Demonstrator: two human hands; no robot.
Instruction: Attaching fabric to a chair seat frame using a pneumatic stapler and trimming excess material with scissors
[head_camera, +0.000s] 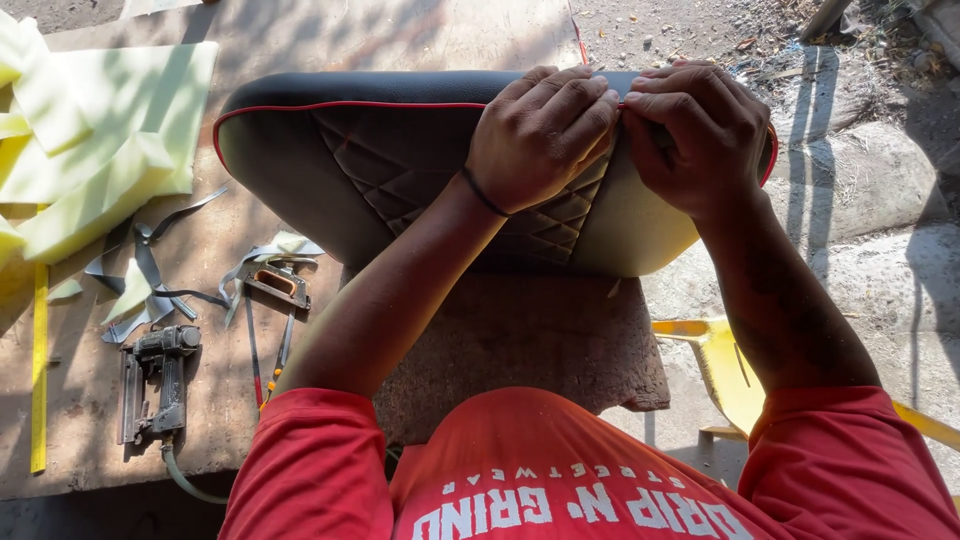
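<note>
Upper centre of the frame: one seat cushion (400, 160), black cover with diamond-quilted middle panel and red piping, lying across a worn wooden bench (300, 40); pale foam shows at its right end, where the cover stops short. Left hand (540, 135), centre frame, knuckles up, fingers curled down over the far edge of the cover and closed on it; a dark band circles the wrist. Right hand (700, 130), just beside it and touching at the fingertips, likewise clenched on the cover edge; the fingertips of both are tucked under and hidden, so the exact pinch cannot be made out. Left of frame: yellow-green foam sheets (100, 130), cut off by the upper left border. Below them, grey fabric offcuts (150, 270) in a loose tangle. Lower left: one pneumatic stapler (160, 385) with hose running out of the bottom edge. Beside the offcuts, a small metal tool (278, 285), kind hard to tell. Far left edge: yellow rule (38, 370). Lower right: yellow plastic chair (725, 370), mostly hidden behind the right arm. Bottom: red shirt, cropped.
</note>
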